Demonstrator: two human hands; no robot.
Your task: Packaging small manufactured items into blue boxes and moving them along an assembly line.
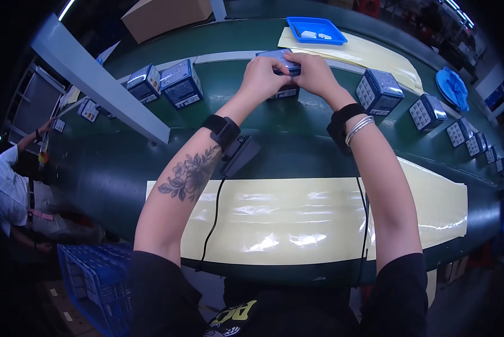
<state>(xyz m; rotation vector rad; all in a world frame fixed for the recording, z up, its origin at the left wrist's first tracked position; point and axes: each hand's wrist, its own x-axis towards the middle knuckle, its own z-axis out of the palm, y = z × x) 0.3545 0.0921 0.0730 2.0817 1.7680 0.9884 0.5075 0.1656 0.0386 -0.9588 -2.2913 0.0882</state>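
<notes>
A small dark blue cardboard box (pixel 288 91) stands at the far side of the green work surface, straight ahead of me. My left hand (pixel 262 78) is at its left and my right hand (pixel 315 74) at its right. The fingers of both are bent and closed in on the box's upper front edge, with the fingertips nearly meeting there. The hands cover much of the box, so what the fingertips pinch cannot be made out fully. Both wrists carry black straps, and my right also wears silver bangles.
Similar boxes stand in a row: a pair to the left (pixel 182 84), one close on the right (pixel 379 92) and several farther right. A blue tray (pixel 316 31) holds small white pieces. Glossy yellow sheets (pixel 274 224) lie nearer me. A grey post (pixel 103 78) rises at left; another person (pixel 16 180) stands beyond.
</notes>
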